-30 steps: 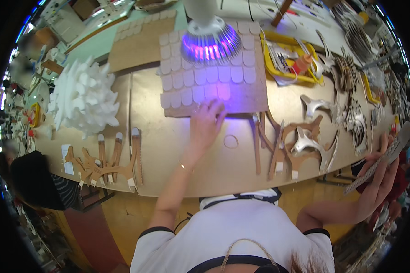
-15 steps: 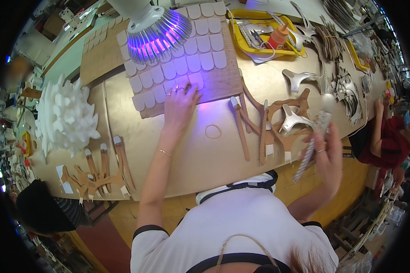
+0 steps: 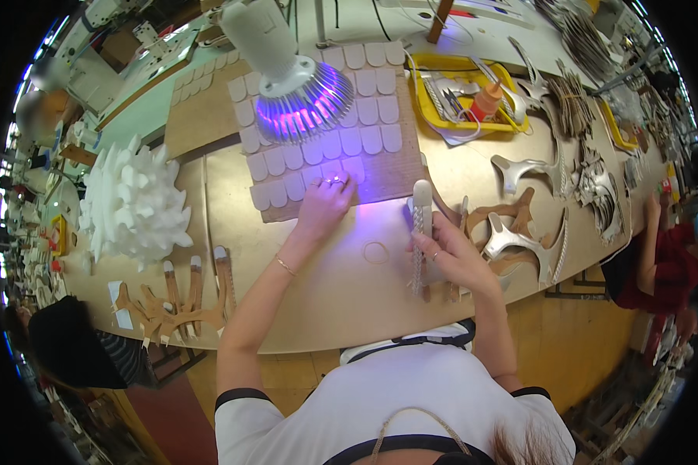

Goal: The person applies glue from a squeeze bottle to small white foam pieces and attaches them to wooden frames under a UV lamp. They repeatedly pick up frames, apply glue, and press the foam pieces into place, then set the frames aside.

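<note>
My left hand (image 3: 326, 205) rests at the lower edge of a board (image 3: 392, 174) covered with rows of pale, round-ended tabs. Its fingers are drawn together at the near edge of one pale tab (image 3: 354, 169), lit violet. In my right hand (image 3: 457, 256) is a silver braided strap (image 3: 417, 260), upright, with its rounded pale end on top. Thumb and fingers close round its middle. Over the board hangs a lamp (image 3: 306, 101) with a finned metal head and a violet glow.
A yellow tray (image 3: 442, 124) at the back holds tools and an orange bottle (image 3: 485, 101). Silver and brown branched strap pieces (image 3: 512, 240) lie right, more brown ones (image 3: 167, 314) at left. A spiky white foam piece (image 3: 136, 205) stands left. Two people are nearby.
My right hand has brought the braided strap leftward, from over the branched pieces toward the board, and turned it upright. My left hand stays at the same tab. The whole view has shifted slightly.
</note>
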`<state>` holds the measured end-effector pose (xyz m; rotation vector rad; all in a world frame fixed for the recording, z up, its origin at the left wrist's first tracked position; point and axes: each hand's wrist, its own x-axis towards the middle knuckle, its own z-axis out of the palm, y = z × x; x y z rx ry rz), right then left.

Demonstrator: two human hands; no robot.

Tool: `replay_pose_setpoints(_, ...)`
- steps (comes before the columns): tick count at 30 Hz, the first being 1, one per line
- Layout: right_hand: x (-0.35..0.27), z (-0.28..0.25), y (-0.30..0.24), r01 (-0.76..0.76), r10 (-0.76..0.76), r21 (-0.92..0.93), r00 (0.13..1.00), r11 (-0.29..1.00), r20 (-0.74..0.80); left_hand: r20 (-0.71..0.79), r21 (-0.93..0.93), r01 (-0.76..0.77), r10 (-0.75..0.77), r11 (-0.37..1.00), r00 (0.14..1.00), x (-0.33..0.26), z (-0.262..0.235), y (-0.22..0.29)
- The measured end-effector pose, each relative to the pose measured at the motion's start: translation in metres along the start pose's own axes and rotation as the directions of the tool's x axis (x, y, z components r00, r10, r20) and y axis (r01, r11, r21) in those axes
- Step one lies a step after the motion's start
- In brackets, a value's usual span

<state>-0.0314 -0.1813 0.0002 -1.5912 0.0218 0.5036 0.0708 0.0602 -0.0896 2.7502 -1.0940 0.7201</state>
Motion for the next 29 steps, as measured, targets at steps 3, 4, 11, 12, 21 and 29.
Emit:
replay_pose_setpoints(3, 0.016, 0.004, 0.009, -0.036, 0.034, 0.053, 0.999, 0.998, 0.021, 0.036, 0.017, -0.036, 0.035, 0.999, 0.999, -0.001, -0.001, -0.003)
replay_pose_setpoints(4, 0.021, 0.006, 0.011, -0.062, 0.060, 0.110, 0.998, 0.992, 0.019, 0.049, 0.055, -0.054, 0.051, 0.997, 0.997, -0.001, -0.001, -0.003)
replay_pose_setpoints(11, 0.053, 0.022, 0.031, 0.032, -0.028, 0.115, 0.999, 0.993, -0.039, 0.011, -0.068, 0.031, -0.030, 0.997, 0.999, 0.001, -0.003, -0.004)
replay_pose_setpoints(12, 0.056, 0.023, 0.032, 0.016, -0.013, 0.111, 0.999, 0.994, -0.034, 0.005, -0.149, 0.084, -0.084, 0.985, 0.996, 0.003, -0.004, -0.004)
replay_pose_setpoints(21, 0.056, 0.013, 0.023, -0.123, 0.125, 0.255, 0.992, 0.959, 0.008, 0.204, -0.964, 0.250, -0.861, -0.093, 0.465, -0.012, -0.022, 0.027)
replay_pose_setpoints(29, -0.017, -0.035, -0.019, -0.101, 0.076, 0.243, 0.991, 0.965, 0.112, 0.536, -0.842, 0.402, -0.633, -0.360, 0.558, -0.049, -0.036, 0.051)
